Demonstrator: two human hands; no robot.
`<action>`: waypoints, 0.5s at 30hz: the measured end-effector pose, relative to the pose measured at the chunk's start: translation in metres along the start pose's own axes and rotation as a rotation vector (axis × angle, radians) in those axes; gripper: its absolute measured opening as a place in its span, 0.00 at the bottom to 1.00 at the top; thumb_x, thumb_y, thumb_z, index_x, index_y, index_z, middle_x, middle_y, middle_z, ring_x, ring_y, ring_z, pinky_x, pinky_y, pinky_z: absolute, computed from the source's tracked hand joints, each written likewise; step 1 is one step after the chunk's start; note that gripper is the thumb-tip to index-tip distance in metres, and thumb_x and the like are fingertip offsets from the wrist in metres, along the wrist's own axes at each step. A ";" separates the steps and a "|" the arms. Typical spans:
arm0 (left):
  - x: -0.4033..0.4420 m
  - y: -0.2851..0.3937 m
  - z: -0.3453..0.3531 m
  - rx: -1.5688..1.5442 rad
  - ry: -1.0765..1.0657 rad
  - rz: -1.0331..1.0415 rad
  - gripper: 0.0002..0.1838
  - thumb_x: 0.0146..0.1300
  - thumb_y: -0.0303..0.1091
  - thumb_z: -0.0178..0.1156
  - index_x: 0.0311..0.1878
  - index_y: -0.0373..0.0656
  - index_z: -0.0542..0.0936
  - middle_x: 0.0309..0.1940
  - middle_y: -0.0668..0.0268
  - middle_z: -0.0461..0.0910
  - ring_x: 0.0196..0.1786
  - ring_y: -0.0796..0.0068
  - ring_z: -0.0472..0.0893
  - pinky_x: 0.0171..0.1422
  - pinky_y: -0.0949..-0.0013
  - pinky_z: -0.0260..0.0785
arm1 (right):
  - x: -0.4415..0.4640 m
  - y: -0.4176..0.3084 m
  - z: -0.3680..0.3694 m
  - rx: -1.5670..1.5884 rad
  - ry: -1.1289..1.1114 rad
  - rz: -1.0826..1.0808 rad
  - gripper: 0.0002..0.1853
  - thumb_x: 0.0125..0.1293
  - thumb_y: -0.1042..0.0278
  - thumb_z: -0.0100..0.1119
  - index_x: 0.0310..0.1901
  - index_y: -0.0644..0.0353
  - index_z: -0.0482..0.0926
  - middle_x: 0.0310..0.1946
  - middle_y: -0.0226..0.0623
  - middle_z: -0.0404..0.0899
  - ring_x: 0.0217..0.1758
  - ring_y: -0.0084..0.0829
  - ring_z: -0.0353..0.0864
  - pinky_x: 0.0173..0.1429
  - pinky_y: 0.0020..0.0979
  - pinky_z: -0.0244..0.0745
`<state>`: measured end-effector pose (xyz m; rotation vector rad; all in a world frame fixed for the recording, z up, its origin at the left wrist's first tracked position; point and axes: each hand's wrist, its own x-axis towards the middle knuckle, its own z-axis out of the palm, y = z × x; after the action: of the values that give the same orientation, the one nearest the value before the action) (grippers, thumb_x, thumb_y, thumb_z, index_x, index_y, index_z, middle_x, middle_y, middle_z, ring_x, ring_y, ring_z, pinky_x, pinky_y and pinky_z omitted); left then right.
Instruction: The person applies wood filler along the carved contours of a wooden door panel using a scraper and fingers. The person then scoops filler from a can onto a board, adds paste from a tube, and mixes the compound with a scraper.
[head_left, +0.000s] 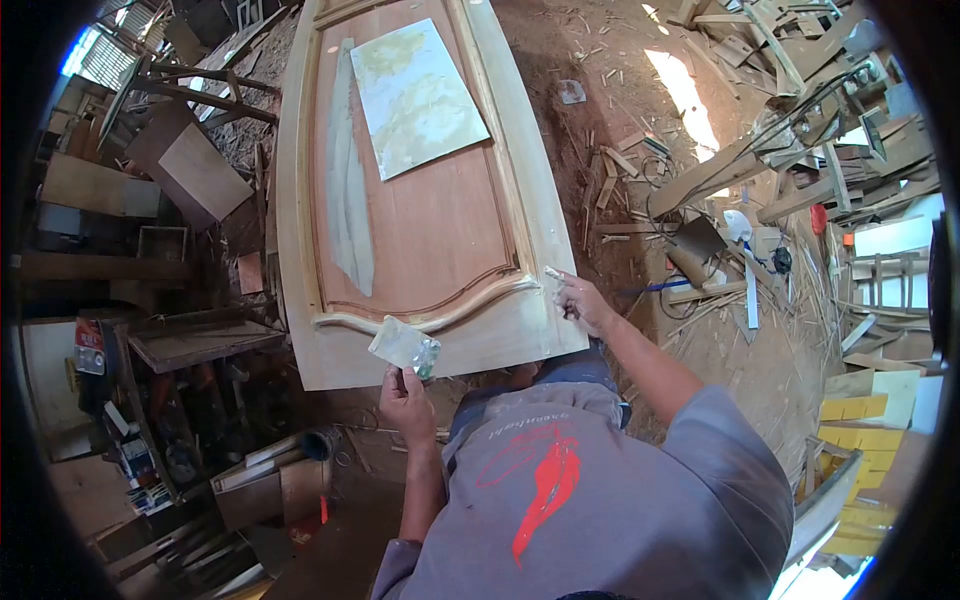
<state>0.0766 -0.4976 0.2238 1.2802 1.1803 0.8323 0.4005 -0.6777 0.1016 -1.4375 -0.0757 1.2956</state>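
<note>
My left hand [408,402] pinches the lower edge of a small flat card [402,346] smeared with pale paste. The card is over the near end of a wooden door [335,362]. My right hand [582,304] is at the door's near right corner, fingers closed and whitened with paste. A small pale tip sticks out past these fingers; what they hold I cannot make out. Curved moulding [440,322] frames the door's reddish recessed panel [440,235]. On that panel lie a paste-smeared rectangular board [420,105] and a long pale wood strip [347,190].
Wood scraps [615,170] and shavings litter the dirt floor right of the door. A trestle-like wooden frame [720,180] with cables stands farther right. A cluttered shelf [200,345] and stacked boards [195,170] are on the left. Yellow pieces [855,480] lie at lower right.
</note>
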 end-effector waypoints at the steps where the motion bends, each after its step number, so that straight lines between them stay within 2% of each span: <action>1: 0.000 0.000 0.003 -0.008 -0.002 0.004 0.14 0.81 0.27 0.54 0.61 0.30 0.81 0.51 0.62 0.86 0.46 0.76 0.86 0.44 0.68 0.86 | -0.001 0.005 0.003 0.172 -0.024 0.028 0.29 0.69 0.65 0.58 0.72 0.56 0.76 0.35 0.31 0.80 0.32 0.28 0.78 0.34 0.31 0.71; 5: -0.002 0.013 0.014 -0.003 -0.037 -0.003 0.15 0.81 0.26 0.55 0.64 0.29 0.80 0.53 0.60 0.87 0.49 0.75 0.87 0.48 0.69 0.86 | 0.002 0.036 0.013 0.652 -0.120 0.085 0.25 0.67 0.64 0.57 0.66 0.54 0.76 0.34 0.30 0.79 0.32 0.27 0.77 0.32 0.30 0.69; 6: -0.002 0.015 0.017 -0.003 -0.036 -0.008 0.15 0.81 0.26 0.55 0.64 0.29 0.80 0.52 0.60 0.87 0.49 0.75 0.87 0.48 0.69 0.86 | -0.001 0.037 0.017 0.688 -0.137 0.055 0.18 0.67 0.63 0.56 0.58 0.54 0.77 0.34 0.30 0.79 0.32 0.28 0.77 0.33 0.30 0.70; 9: -0.004 0.016 0.022 0.003 -0.039 -0.016 0.15 0.81 0.26 0.55 0.63 0.28 0.80 0.52 0.60 0.87 0.49 0.75 0.87 0.49 0.69 0.85 | -0.006 0.036 0.023 0.830 -0.213 0.011 0.17 0.67 0.62 0.56 0.57 0.54 0.76 0.34 0.31 0.80 0.32 0.28 0.77 0.33 0.30 0.70; 12: -0.005 0.014 0.025 0.027 -0.051 -0.003 0.15 0.81 0.26 0.55 0.63 0.28 0.81 0.52 0.60 0.87 0.49 0.76 0.87 0.51 0.69 0.83 | 0.004 0.050 0.021 0.840 -0.219 0.054 0.19 0.69 0.62 0.55 0.61 0.52 0.76 0.33 0.32 0.81 0.32 0.28 0.78 0.32 0.31 0.70; 15: -0.004 0.006 0.022 0.054 -0.055 0.005 0.15 0.80 0.26 0.55 0.62 0.28 0.81 0.52 0.60 0.87 0.50 0.76 0.86 0.53 0.70 0.81 | 0.008 0.056 0.022 0.805 -0.123 0.052 0.21 0.69 0.61 0.54 0.63 0.51 0.74 0.33 0.33 0.81 0.32 0.29 0.80 0.32 0.31 0.71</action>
<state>0.0979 -0.5067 0.2286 1.3421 1.1626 0.7686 0.3548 -0.6779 0.0616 -0.6737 0.3674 1.2471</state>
